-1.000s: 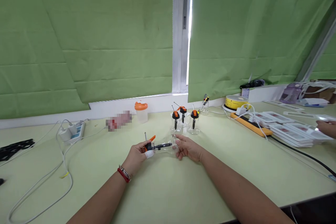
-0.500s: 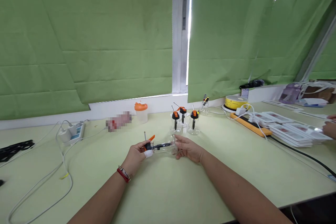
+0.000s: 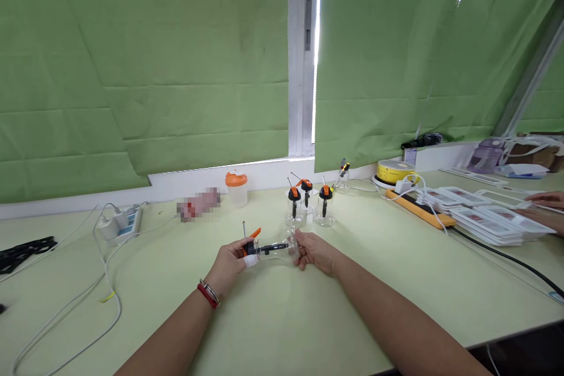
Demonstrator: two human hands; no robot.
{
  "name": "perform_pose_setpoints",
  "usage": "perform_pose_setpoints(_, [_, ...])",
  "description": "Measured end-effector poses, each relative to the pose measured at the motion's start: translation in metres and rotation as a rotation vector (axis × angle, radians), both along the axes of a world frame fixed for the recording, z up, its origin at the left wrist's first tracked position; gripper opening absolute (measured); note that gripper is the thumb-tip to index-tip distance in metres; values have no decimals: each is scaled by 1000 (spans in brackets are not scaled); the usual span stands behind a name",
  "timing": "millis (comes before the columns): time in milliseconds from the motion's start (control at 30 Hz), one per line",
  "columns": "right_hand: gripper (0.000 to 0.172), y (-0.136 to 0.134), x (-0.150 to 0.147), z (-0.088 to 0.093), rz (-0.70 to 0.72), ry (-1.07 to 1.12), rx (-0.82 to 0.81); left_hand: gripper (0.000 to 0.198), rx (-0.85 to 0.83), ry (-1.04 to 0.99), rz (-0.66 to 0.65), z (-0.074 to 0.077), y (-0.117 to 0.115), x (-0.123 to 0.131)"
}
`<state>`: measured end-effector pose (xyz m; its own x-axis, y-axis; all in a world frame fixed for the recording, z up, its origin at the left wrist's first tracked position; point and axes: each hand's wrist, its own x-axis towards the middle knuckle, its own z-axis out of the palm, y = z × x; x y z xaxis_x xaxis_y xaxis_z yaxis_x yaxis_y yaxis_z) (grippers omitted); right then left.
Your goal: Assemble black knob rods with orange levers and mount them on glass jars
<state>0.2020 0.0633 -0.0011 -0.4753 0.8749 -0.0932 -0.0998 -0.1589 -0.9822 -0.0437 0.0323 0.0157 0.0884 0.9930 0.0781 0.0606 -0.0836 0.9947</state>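
Observation:
A clear glass bottle (image 3: 282, 251) lies sideways between my hands just over the table, a dark rod showing inside it. My left hand (image 3: 230, 259), white tape around its thumb, is closed around the bottle's black and orange top (image 3: 249, 247), from which an orange lever and a thin metal stem stick out. The fingers of my right hand (image 3: 314, 251) grip the wide bottom end of the glass. Just beyond stand three similar bottles, upright with black and orange tops: a left one (image 3: 295, 204), a back one (image 3: 306, 191) and a right one (image 3: 325, 205).
An orange-lidded cup (image 3: 237, 191) stands near the wall, a blurred-out item (image 3: 199, 204) beside it. Power strips lie left (image 3: 127, 224) and right (image 3: 420, 208), with loose cables. Stacked white frames (image 3: 484, 223) are at right, near another person's hand (image 3: 546, 200). A small glass holds tools (image 3: 343, 175).
My right hand's fingers have closed more around the bottle's bottom end. The bottle has barely moved. At far right, the other person's hands have reached further in over the white frames.

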Motion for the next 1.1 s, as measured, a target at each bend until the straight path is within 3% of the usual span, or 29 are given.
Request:
perform_pose_setpoints(100, [41,-3,4,3,77,122,18,56,11,-1,12,2,0,0])
perform_pose_setpoints(200, [54,-5,7,4,76,192,1,56,19,4,2,2,0,0])
perform_pose_setpoints(267, [59,-4,7,3,70,169,-5,56,19,7,-9,2,-1,0])
perform_pose_setpoints(400, [48,0,4,0,73,50,-19,57,20,7,-16,0,-1,0])
perform_pose_setpoints(533, [55,2,-1,-2,26,-53,-37,57,20,0,-16,-1,0,0])
perform_pose_setpoints(700, [49,-3,1,4,3,62,17,58,-12,-15,58,4,0,0])
perform_pose_setpoints(867, [68,-7,8,9,44,124,61,57,4,-6,48,4,0,0])
perform_pose_setpoints(1100, [49,-1,4,2,35,34,22,56,31,18,3,5,-3,1])
